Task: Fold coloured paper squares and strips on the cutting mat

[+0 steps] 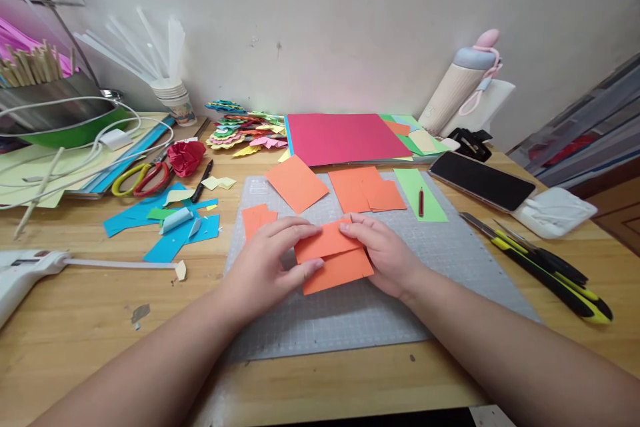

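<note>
Between my two hands is a folded piece of orange paper (334,267), its upper flap lying over the lower part. My left hand (273,257) pinches its left side between thumb and fingers. On the right, my right hand (385,250) grips the top edge with the thumb, the other fingers hidden behind the paper. Beneath lies a grey cutting mat (400,320). Just beyond my hands, more orange pieces rest on the mat: a large square (297,184), overlapping sheets (355,188) and a small strip (257,217). A short pencil (421,203) lies on a green paper strip (407,188).
Left are scissors (143,179), a red paper flower (186,158), a black pen (203,181), blue scraps (173,240) and a glue gun (25,273). Red paper (345,137) lies at the back. Right are a phone (483,180), a white case (556,212), a utility knife (545,273) and a bottle (460,83).
</note>
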A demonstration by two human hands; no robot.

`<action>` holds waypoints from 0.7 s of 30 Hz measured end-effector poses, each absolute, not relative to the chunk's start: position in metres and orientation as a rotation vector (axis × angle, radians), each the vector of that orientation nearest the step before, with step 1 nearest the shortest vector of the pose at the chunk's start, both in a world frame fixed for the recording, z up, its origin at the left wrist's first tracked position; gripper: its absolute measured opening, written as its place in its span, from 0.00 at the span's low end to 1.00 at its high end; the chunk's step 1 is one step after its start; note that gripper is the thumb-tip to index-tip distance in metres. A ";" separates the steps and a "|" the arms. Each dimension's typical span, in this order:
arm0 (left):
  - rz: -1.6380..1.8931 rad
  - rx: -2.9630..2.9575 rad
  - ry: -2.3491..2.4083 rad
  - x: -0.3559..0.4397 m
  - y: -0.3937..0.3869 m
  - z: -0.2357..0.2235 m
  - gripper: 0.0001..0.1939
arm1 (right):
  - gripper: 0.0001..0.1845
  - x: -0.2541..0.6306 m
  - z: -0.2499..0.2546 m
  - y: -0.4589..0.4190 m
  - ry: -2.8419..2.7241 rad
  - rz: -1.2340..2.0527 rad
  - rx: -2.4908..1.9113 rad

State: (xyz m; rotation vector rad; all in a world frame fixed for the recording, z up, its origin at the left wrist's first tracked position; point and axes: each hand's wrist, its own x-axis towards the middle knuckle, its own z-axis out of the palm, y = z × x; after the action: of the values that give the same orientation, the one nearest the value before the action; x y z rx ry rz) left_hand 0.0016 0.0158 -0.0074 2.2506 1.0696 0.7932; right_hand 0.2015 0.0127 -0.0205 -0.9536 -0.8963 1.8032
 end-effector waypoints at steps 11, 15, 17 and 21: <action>0.959 1.124 1.120 0.005 0.020 -0.005 0.16 | 0.17 0.196 -0.025 0.010 -1.283 1.877 -0.858; 0.721 1.201 1.110 0.005 0.018 -0.005 0.16 | 0.11 0.197 -0.023 0.007 -1.209 1.924 -0.986; 0.616 1.237 1.129 0.005 0.017 -0.005 0.20 | 0.11 0.198 -0.022 0.008 -1.183 1.827 -1.057; 0.671 1.401 1.269 0.003 0.020 -0.005 0.19 | 0.11 0.203 -0.019 0.014 -1.156 1.649 -1.233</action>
State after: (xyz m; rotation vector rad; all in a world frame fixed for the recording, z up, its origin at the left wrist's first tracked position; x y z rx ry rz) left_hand 0.0027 0.0204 -0.0048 1.4007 1.2691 0.6714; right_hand 0.2025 0.0143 -0.0189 -1.2327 -1.1556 1.6489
